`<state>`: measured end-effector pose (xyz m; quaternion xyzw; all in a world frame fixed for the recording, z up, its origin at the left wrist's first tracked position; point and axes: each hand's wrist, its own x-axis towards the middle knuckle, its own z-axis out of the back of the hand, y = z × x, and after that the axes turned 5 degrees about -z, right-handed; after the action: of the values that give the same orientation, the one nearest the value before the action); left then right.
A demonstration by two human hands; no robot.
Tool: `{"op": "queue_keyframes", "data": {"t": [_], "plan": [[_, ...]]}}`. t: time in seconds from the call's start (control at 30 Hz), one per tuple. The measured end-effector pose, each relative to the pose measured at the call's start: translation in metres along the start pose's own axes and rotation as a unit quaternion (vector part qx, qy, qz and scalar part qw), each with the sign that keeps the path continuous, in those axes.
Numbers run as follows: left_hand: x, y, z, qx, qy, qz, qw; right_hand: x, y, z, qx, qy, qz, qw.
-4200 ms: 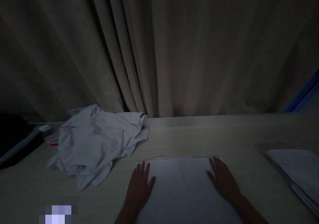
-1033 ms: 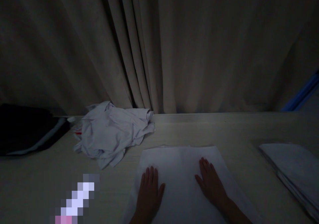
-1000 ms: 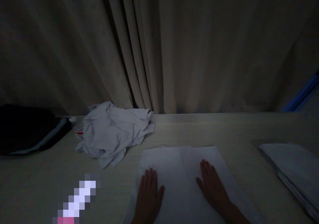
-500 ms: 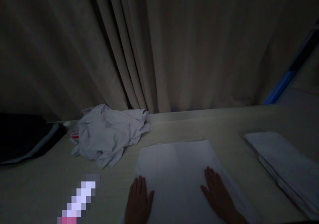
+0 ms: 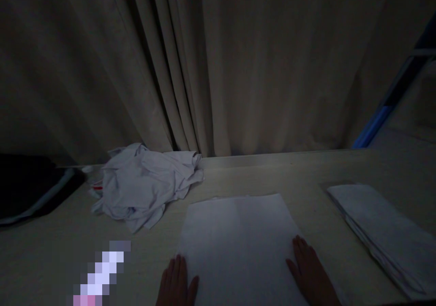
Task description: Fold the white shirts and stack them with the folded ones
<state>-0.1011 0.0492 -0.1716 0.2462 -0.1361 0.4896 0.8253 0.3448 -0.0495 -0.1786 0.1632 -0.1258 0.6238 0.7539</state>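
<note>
A flat white cloth point(image 5: 238, 242) lies spread on the pale table point(image 5: 272, 174) right in front of me. My left hand point(image 5: 177, 283) rests flat, fingers together, at the cloth's near left edge. My right hand point(image 5: 311, 276) lies flat on the cloth's near right part. Neither hand grips anything. The room is very dim.
A crumpled pile of white cloths point(image 5: 146, 185) sits at the back left. A stack of folded white cloths point(image 5: 381, 233) lies at the right. A dark object point(image 5: 27, 188) is at the far left. A beige curtain point(image 5: 238, 70) hangs behind the table.
Both hands have slid back toward me along the flat cloth, from its far corners to its near part, moving a little further apart. The view has shifted slightly.
</note>
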Motion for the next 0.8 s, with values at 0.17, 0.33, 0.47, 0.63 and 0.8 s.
{"op": "queue_keyframes", "data": {"t": [0.17,0.33,0.47,0.63,0.8], "plan": [[0.054,-0.011,0.009,-0.048,0.048,0.024,0.997,0.052,0.036,0.009,0.018,0.030,-0.009,0.999],[0.111,0.010,0.025,-0.131,0.138,0.177,0.966,0.106,0.028,0.018,0.020,0.037,-0.097,0.994],[0.135,0.043,0.030,-0.267,0.250,0.324,0.873,0.131,0.003,0.034,0.056,0.089,-0.222,0.969],[0.147,0.049,0.026,-0.339,0.292,0.357,0.820,0.148,0.004,0.038,0.065,0.207,-0.278,0.936],[0.152,0.040,0.024,-0.327,0.273,0.357,0.831,0.153,0.011,0.032,0.019,0.210,-0.275,0.938]]}}
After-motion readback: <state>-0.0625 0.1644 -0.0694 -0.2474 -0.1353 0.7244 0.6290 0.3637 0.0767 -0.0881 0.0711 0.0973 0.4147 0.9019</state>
